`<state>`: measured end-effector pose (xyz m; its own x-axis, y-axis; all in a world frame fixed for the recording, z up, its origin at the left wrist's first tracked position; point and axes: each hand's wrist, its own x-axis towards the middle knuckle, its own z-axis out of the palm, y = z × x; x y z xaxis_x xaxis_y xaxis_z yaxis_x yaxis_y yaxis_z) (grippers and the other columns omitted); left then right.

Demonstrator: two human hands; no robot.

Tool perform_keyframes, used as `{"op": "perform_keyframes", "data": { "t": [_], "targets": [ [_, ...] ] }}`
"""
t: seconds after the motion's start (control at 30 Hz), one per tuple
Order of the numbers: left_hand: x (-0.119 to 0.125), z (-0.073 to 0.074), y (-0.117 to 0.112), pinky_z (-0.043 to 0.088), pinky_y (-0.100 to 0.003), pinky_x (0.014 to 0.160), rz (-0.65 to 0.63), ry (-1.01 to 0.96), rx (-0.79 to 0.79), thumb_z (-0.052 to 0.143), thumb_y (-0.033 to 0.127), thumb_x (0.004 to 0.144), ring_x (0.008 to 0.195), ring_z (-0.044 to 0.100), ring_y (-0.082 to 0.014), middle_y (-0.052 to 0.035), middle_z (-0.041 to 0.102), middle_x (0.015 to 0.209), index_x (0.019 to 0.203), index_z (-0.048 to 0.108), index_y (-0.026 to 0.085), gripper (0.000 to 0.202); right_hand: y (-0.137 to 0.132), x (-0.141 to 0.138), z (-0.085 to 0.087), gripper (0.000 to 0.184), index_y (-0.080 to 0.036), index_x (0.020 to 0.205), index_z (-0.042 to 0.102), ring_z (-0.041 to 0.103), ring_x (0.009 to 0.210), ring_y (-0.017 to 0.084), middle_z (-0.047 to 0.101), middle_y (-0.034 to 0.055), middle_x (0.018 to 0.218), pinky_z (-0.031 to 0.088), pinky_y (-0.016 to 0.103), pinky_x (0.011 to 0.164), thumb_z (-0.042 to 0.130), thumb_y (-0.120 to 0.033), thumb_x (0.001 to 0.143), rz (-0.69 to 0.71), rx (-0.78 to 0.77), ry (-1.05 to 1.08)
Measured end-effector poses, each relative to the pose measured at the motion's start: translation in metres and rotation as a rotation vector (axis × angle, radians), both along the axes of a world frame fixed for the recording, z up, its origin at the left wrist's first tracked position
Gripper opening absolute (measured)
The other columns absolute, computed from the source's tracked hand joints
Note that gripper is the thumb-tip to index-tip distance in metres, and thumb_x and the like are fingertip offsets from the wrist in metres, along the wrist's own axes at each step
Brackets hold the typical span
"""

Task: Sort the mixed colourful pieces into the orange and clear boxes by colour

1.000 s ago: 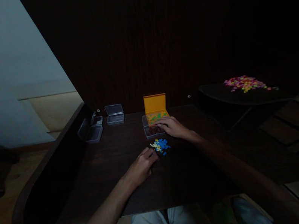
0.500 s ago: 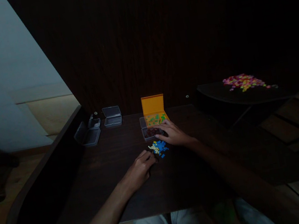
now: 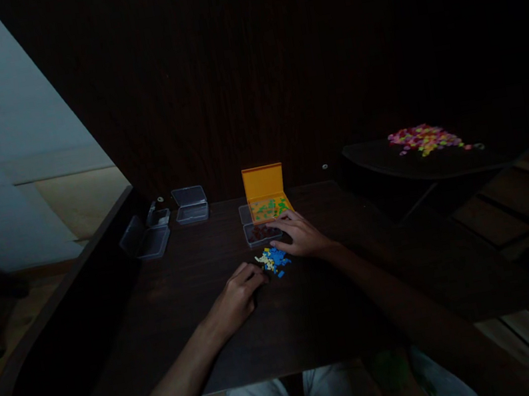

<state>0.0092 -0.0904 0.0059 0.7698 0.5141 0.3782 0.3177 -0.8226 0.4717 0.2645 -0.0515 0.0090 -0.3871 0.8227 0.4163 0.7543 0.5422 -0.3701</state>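
My left hand [image 3: 240, 292] rests on the dark table with its fingers curled together, just left of a small pile of blue and cream pieces [image 3: 273, 259]. Whether anything sits between those fingertips is hidden. On the far side of the pile, my right hand [image 3: 302, 235] hovers at the right end of a clear plastic box [image 3: 249, 237] holding dark reddish pieces [image 3: 263, 231]. Its thumb and fingers are apart, and I see nothing held. Right behind stands an orange box [image 3: 263, 181] with its lid up and green pieces [image 3: 271, 208] inside.
To the left, clear cases with raised lids [image 3: 192, 214] [image 3: 155, 242] stand near the back panel and the raised side edge [image 3: 74, 304]. A heap of pink, red and yellow pieces [image 3: 430, 138] lies on a curved shelf [image 3: 380, 158] at the right.
The whole scene has shifted slightly left and up in the view as my head turned. Both hands keep nearly the same places beside the pile and the clear box.
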Motion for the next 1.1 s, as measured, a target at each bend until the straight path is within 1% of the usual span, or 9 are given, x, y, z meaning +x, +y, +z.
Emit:
{"op": "perform_keyframes", "data": {
  "t": [0.1,0.23,0.43,0.6,0.77,0.87,0.93,1.0,1.1],
  "targets": [
    [-0.001,0.0,0.002,0.05,-0.03,0.082,0.02,-0.032,0.029,0.041,-0.008,0.078,0.094,0.056,-0.0183,-0.008,0.063,0.099,0.098,0.063,0.016,0.039,0.0,-0.001,0.0,0.047,-0.02,0.131,0.058,0.05,0.111,0.027,0.063,0.0114,0.118,0.043,0.044,0.099,0.064,-0.035,0.087,0.018,0.002,0.001],
    [-0.001,0.003,0.005,0.05,-0.028,0.079,0.059,-0.097,0.067,0.042,-0.004,0.083,0.089,0.058,-0.0167,-0.0075,0.065,0.095,0.094,0.064,0.016,0.032,-0.002,-0.003,0.0,0.044,-0.02,0.131,0.058,0.05,0.112,0.026,0.063,0.0114,0.118,0.042,0.043,0.099,0.062,-0.036,0.09,0.009,-0.016,0.015],
    [-0.001,0.016,0.017,0.052,-0.026,0.077,0.156,-0.196,0.037,0.048,0.007,0.089,0.085,0.063,-0.0155,-0.0062,0.067,0.089,0.09,0.067,0.018,0.021,-0.004,-0.005,-0.001,0.044,-0.022,0.132,0.057,0.051,0.109,0.026,0.064,0.0096,0.119,0.043,0.043,0.097,0.06,-0.036,0.091,0.003,-0.015,0.031],
    [0.005,0.025,0.038,0.053,-0.027,0.077,0.221,-0.237,-0.004,0.052,0.015,0.089,0.084,0.065,-0.0165,-0.0065,0.068,0.089,0.087,0.069,0.018,0.017,-0.003,-0.005,-0.005,0.039,-0.018,0.125,0.06,0.052,0.106,0.026,0.065,0.0096,0.119,0.046,0.044,0.095,0.058,-0.038,0.092,0.031,0.068,0.018],
    [0.026,0.028,0.069,0.053,-0.029,0.078,0.297,-0.27,-0.042,0.055,0.019,0.088,0.082,0.066,-0.0176,-0.0058,0.07,0.086,0.086,0.07,0.017,0.015,-0.002,-0.006,-0.008,0.023,-0.019,0.11,0.066,0.054,0.101,0.025,0.068,0.0088,0.107,0.048,0.043,0.093,0.057,-0.031,0.091,0.013,0.207,0.131],
    [0.037,0.027,0.086,0.052,-0.03,0.078,0.306,-0.264,-0.044,0.056,0.017,0.085,0.082,0.066,-0.0179,-0.0061,0.07,0.087,0.084,0.07,0.017,0.014,0.0,-0.005,-0.008,0.017,-0.019,0.102,0.067,0.055,0.096,0.025,0.069,0.0085,0.099,0.049,0.042,0.089,0.057,-0.028,0.091,-0.003,0.236,0.185],
    [0.041,0.024,0.094,0.053,-0.03,0.078,0.27,-0.259,-0.036,0.057,0.016,0.085,0.083,0.066,-0.0181,-0.006,0.071,0.086,0.084,0.07,0.017,0.014,0.001,-0.005,-0.009,0.015,-0.02,0.097,0.067,0.056,0.094,0.024,0.068,0.0079,0.094,0.049,0.041,0.088,0.055,-0.027,0.093,-0.024,0.244,0.214],
    [0.041,0.019,0.098,0.053,-0.031,0.079,0.246,-0.262,-0.029,0.057,0.016,0.086,0.083,0.066,-0.0182,-0.0062,0.071,0.087,0.084,0.07,0.017,0.014,0.002,-0.005,-0.01,0.015,-0.02,0.094,0.067,0.056,0.091,0.024,0.068,0.0073,0.09,0.049,0.04,0.086,0.053,-0.026,0.094,-0.037,0.248,0.233],
    [0.038,0.008,0.101,0.054,-0.031,0.079,0.272,-0.306,-0.014,0.057,0.016,0.086,0.084,0.067,-0.0183,-0.007,0.071,0.088,0.085,0.071,0.017,0.014,0.004,-0.005,-0.011,0.016,-0.02,0.092,0.066,0.057,0.09,0.023,0.068,0.0075,0.087,0.049,0.039,0.085,0.051,-0.025,0.095,-0.035,0.263,0.248]
  ]
}}
